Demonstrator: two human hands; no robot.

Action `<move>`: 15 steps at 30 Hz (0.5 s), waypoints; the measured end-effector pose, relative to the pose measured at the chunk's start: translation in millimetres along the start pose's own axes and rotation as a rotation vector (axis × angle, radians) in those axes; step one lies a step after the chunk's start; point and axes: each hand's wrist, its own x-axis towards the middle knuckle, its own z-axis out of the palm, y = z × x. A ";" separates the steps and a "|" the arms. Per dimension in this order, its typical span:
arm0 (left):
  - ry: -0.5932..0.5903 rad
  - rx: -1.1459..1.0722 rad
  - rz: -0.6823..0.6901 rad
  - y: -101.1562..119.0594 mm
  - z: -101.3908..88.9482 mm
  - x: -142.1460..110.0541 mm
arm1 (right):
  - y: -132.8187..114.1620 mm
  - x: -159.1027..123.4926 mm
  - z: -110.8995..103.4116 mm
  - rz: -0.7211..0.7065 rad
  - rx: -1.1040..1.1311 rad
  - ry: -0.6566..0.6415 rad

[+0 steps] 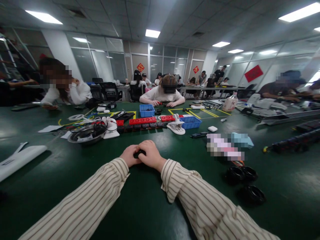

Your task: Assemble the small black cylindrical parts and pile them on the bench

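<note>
Both of my hands meet over the green table (150,206), a little below the middle of the view. A small black object (140,152) shows between them, mostly covered by the fingers, so its kind cannot be made out. My left hand (130,156) is curled round its left side. From the right, my right hand (149,154) closes over its top, thumb bent inward. Striped cuffs cover both wrists. Off to the right lie black ring-shaped parts (252,194), apart from my hands.
Beyond my hands run red and black power strips (142,121), a white clip stand (176,126) and blue bins (191,122). A metal bowl (86,135) holding dark items stands left, near a long white object (22,161). People sit around the table.
</note>
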 end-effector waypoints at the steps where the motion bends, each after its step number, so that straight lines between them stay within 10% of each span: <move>1: 0.001 0.009 0.006 -0.1 0.4 -0.2 | -1.7 -1.0 0.4 0.007 -0.002 0.021; 15: 0.109 0.054 -0.051 10.3 -4.7 -6.7 | -4.3 -2.6 11.4 0.312 -0.071 0.122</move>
